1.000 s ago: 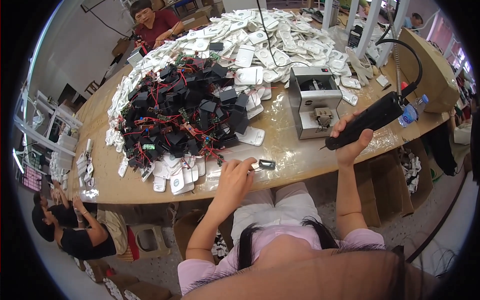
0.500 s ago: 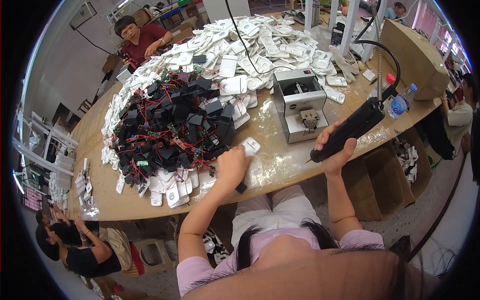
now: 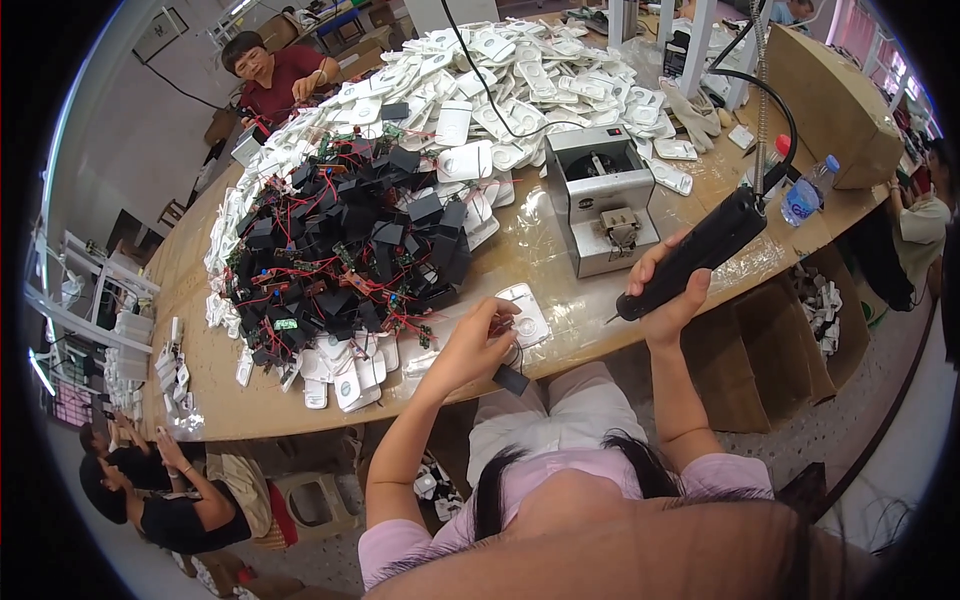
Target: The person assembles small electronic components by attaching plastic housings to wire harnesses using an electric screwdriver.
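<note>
My right hand [image 3: 672,295] is wrapped round a black electric screwdriver [image 3: 705,250] with a cable at its top, its thin bit pointing down to the left above the table. My left hand [image 3: 475,345] has its fingers curled in a pinch at the left edge of a white plastic housing [image 3: 530,322], which lies on the table with a round recess showing. From these fingers a dark wire runs to a black block [image 3: 512,379] at the table's front edge. A small reddish bit shows at the fingertips; the rest of the wired part is hidden by the hand.
Left of my hands is a heap of black blocks with red wires and green boards [image 3: 350,240]. Behind it rises a large pile of white housings [image 3: 520,70]. A metal screw feeder [image 3: 600,205] stands ahead; a bottle [image 3: 810,190] and carton [image 3: 835,110] are right. A person works across the table.
My left hand has shifted slightly right and down. The white housing, partly under that hand before, now lies more exposed on the table. The black block has moved right. The screwdriver barely moved.
</note>
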Demonstrator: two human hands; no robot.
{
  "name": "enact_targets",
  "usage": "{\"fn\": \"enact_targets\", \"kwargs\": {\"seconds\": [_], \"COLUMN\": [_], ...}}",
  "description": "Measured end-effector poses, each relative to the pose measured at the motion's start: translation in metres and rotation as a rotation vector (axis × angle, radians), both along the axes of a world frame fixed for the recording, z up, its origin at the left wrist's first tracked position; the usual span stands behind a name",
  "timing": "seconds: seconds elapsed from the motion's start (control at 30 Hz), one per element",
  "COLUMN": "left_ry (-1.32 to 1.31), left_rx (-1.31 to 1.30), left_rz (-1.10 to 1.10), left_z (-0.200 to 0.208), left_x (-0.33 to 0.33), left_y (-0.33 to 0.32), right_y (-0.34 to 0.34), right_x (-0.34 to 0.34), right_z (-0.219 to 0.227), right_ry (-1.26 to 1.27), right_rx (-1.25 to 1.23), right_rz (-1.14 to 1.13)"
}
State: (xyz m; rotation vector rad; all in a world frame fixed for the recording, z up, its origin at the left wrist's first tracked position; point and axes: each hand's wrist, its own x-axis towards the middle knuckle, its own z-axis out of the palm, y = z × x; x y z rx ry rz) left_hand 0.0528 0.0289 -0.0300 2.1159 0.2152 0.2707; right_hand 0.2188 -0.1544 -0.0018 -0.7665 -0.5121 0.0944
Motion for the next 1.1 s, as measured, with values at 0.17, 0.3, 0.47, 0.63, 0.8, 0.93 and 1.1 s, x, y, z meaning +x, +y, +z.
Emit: {"fn": "enact_targets", "kwargs": {"seconds": [0.17, 0.3, 0.47, 0.63, 0.8, 0.93, 1.1], "left_ry": [-0.043, -0.096, -0.265, -0.236, -0.120, -0.137, -0.121], "left_rx": [0.251, 0.152, 0.493, 0.738, 0.773, 0.771, 0.839], "left_rz": [0.053, 0.096, 0.115, 0.245, 0.375, 0.331, 0.306], "left_z": [0.004, 0.005, -0.007, -0.020, -0.033, -0.033, -0.032], "left_x": [0.001, 0.017, 0.036, 0.039, 0.039, 0.041, 0.044], "left_y": [0.001, -0.004, -0.001, -0.009, -0.011, -0.009, -0.010], "right_y": [0.004, 0.028, 0.068, 0.094, 0.103, 0.106, 0.110], "right_x": [-0.002, -0.003, -0.010, -0.009, -0.009, -0.006, -0.001], "right_z": [-0.001, -0.003, 0.004, -0.006, -0.009, -0.010, -0.019], "right_ry": [-0.025, 0.011, -0.087, -0.151, -0.141, -0.171, -0.187], "right_rx": [0.005, 0.112, -0.016, -0.074, -0.085, -0.092, -0.140], "right_rz": [0.019, 0.083, 0.090, 0.122, 0.124, 0.125, 0.130]}}
